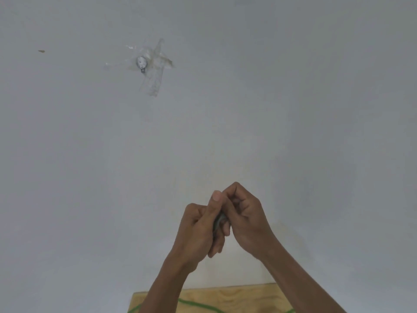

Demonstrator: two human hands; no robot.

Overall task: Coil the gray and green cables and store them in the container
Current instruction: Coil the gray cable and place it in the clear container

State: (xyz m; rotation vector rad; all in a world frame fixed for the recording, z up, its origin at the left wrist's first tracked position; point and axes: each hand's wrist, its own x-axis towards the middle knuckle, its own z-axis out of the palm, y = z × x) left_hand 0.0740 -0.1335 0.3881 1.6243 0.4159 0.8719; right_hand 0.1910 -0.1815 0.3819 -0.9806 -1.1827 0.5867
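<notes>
My two hands are raised together in front of a pale wall. My left hand (198, 231) grips a bunched gray cable (219, 219), of which only a short dark piece shows between the palms. My right hand (246, 220) curls over the same bundle from the right, its fingertips meeting my left thumb. The green cable (198, 305) lies loose on the wooden table (243, 294) at the bottom edge, below my forearms. No container is in view.
A plain grey-white wall fills most of the view. A small metal fitting (141, 62) is stuck to it with strips of clear tape at the upper left. A tiny brown mark (41, 51) sits further left.
</notes>
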